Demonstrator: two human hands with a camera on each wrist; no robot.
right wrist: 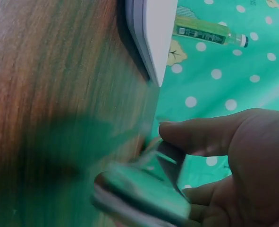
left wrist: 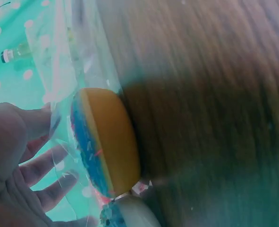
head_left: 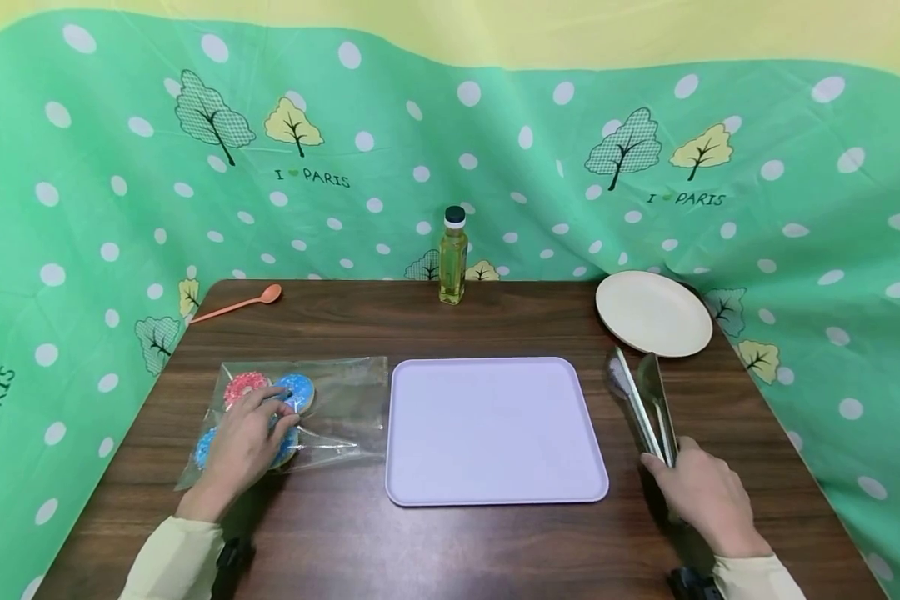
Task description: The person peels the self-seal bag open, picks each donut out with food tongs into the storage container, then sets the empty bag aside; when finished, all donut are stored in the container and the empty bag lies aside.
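Toy donuts with pink and blue sprinkled tops lie inside a clear plastic bag [head_left: 348, 396] on the left of the table. Over them is my left hand [head_left: 251, 433], its spread, loosely bent fingers at the film; a blue-topped donut [left wrist: 108, 142] shows close by in the left wrist view. The pink donut [head_left: 244, 387] sits at the bag's far side. On the right, my right hand [head_left: 708, 496] grips metal tongs [head_left: 647, 408] near their rear end, with the arms pointing away, slightly apart. The tongs [right wrist: 144, 189] look blurred in the right wrist view.
A pale lilac tray [head_left: 495, 431] lies mid-table, between the bag and the tongs. Behind stand an oil bottle [head_left: 453, 258] and, at far right, a white plate [head_left: 654, 312]. An orange spoon [head_left: 240, 306] rests at the back left. Patterned green cloth [head_left: 450, 133] hangs behind.
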